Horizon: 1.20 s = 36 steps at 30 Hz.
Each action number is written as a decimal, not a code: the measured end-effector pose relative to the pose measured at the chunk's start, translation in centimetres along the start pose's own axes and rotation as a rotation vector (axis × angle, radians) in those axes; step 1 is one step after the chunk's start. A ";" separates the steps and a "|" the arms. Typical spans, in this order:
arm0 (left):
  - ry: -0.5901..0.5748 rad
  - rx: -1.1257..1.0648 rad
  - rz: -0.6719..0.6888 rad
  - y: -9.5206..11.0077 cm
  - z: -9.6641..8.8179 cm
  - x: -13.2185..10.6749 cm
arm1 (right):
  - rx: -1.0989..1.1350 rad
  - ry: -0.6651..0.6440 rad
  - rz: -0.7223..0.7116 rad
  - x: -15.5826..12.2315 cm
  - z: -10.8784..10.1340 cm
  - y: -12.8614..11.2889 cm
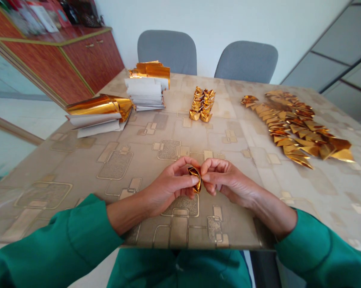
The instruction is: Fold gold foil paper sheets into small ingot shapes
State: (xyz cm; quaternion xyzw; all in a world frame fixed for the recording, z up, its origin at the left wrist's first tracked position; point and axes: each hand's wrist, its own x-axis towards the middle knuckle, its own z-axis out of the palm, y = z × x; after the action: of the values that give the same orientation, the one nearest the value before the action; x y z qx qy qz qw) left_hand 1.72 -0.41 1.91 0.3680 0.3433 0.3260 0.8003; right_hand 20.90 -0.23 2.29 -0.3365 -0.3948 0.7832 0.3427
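Your left hand and right hand are close together at the middle of the desk, each pinching one side of a folded gold foil piece between thumb and fingertips. The piece sits in the gap between your hands, held up off the desk, and your fingers partly cover it. Judging by the look of it, it's very light: thin foil-faced paper, crisp along the creases, slick on the shiny side, easy to dent. Best hold is light, at the folded edges, without squeezing the hollow middle.

Green sleeves cover both forearms up to the wrists. Straight ahead on the desk, which has a beige patterned cover, is a small double row of folded gold pieces. To the right, a larger spread of gold pieces lies loosely overlapped. To the left are two stacks of gold and white paper sheets. Past the desk stand two grey chairs and a red-brown wooden cabinet.
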 end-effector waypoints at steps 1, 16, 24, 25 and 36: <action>0.001 -0.004 0.002 -0.1 0.0 0.0 | 0.029 -0.005 0.009 0.0 0.0 0.0; -0.211 -0.345 -0.062 -0.1 -1.3 0.6 | 0.131 -0.028 -0.023 -0.2 0.2 -0.6; -0.283 -0.344 -0.037 -0.2 -1.5 0.7 | 0.151 -0.039 -0.085 -0.3 0.0 -0.6; -0.277 -0.353 -0.037 -0.2 -1.5 0.7 | 0.147 -0.042 -0.091 -0.2 0.0 -0.6; -0.206 -0.449 -0.071 -0.4 -1.4 0.8 | 0.079 0.008 -0.119 0.2 -0.3 -0.4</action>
State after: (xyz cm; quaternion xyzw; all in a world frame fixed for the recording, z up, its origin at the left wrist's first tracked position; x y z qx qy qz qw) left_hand 1.16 0.55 0.62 0.2001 0.1915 0.3264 0.9037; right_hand 21.11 0.20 2.45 -0.3017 -0.3813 0.7753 0.4032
